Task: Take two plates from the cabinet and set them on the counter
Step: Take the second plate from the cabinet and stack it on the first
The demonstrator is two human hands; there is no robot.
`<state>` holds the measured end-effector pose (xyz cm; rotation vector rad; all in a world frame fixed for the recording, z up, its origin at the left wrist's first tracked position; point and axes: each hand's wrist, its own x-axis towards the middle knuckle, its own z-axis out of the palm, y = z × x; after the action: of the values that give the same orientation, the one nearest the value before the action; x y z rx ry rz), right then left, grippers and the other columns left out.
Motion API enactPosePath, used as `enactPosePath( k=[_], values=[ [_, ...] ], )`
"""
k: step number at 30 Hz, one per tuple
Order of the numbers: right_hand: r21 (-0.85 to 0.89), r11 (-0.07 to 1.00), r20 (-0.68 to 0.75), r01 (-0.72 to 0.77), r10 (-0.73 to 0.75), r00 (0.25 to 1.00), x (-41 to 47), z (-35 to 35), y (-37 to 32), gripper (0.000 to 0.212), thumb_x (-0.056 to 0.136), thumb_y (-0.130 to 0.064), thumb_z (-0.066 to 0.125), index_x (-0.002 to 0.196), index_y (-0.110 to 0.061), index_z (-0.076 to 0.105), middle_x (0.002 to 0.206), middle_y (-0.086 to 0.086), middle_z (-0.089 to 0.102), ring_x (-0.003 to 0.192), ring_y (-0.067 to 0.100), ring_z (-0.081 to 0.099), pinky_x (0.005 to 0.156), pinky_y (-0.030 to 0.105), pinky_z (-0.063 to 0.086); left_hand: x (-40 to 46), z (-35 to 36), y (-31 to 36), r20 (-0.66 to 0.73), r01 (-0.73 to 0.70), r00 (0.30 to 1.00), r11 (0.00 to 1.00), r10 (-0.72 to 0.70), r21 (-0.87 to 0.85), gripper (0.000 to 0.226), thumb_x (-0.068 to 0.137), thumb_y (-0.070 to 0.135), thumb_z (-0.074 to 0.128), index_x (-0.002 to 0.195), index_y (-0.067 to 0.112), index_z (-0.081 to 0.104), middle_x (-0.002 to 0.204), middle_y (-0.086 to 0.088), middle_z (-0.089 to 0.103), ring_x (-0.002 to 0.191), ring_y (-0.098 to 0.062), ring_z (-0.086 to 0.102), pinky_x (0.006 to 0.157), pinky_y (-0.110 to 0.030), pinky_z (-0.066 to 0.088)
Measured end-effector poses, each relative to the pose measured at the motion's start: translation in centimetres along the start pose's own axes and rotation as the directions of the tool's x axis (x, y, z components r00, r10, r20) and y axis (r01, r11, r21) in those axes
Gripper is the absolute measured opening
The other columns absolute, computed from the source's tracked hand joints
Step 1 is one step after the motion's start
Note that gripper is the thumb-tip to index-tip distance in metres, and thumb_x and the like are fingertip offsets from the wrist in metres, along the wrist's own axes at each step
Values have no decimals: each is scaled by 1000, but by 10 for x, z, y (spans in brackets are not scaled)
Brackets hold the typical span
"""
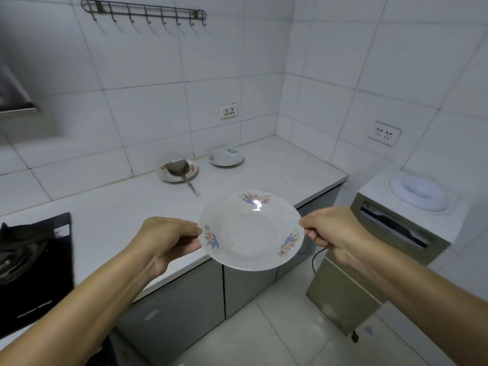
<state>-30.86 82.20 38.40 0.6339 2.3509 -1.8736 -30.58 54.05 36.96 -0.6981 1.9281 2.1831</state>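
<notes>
A white plate with flower prints hangs in the air over the front edge of the white counter. My left hand pinches its left rim and my right hand pinches its right rim. A second white plate with a small flower print lies on the counter at the back, near the wall corner. Grey cabinet doors under the counter are closed.
A plate holding a metal skimmer sits at the back of the counter. A black gas hob is at the left. A water dispenser stands right of the counter. Wall sockets and a hook rail are on the tiles.
</notes>
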Motion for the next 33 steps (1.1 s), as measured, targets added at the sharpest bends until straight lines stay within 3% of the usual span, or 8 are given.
enactPosePath(
  k=[8,13,18,27,33],
  values=[
    [4,1000,3,-11,11,1000,114,-10,-40,10,79,6,62,79,15,66,50,12,53,39,14,41,30,17,30,97,63,48,-6,3,1000,1000,-3,22,4,74,-14,67,78,-14,68,75,-26,74,57,-28,71,45,-25,57],
    [-14,1000,60,8,-7,998,200,-16,-57,12,78,7,60,77,17,65,51,14,53,35,12,39,29,17,28,155,106,64,-54,18,998,1000,-18,6,3,75,-14,66,78,-13,67,67,-21,74,53,-25,71,45,-24,56],
    [-53,998,140,34,-26,990,286,-13,-80,12,77,7,59,68,13,65,48,13,54,30,9,41,29,16,29,211,139,77,-135,36,990,999,-39,-25,6,74,-12,68,80,-14,68,74,-24,74,55,-25,72,46,-25,56],
    [-146,989,247,31,6,969,411,40,-110,15,71,8,58,56,5,61,42,11,52,26,10,39,31,14,28,308,151,96,-250,62,965,994,-82,-86,4,76,-10,69,80,-12,67,73,-23,75,58,-27,72,46,-26,57],
    [-132,990,226,39,-8,974,482,85,-120,23,70,11,58,49,2,58,37,9,49,30,14,40,33,17,28,386,146,109,-237,68,967,992,-91,-104,2,77,-9,69,78,-8,68,74,-21,75,62,-28,74,46,-26,58]
  ],
)
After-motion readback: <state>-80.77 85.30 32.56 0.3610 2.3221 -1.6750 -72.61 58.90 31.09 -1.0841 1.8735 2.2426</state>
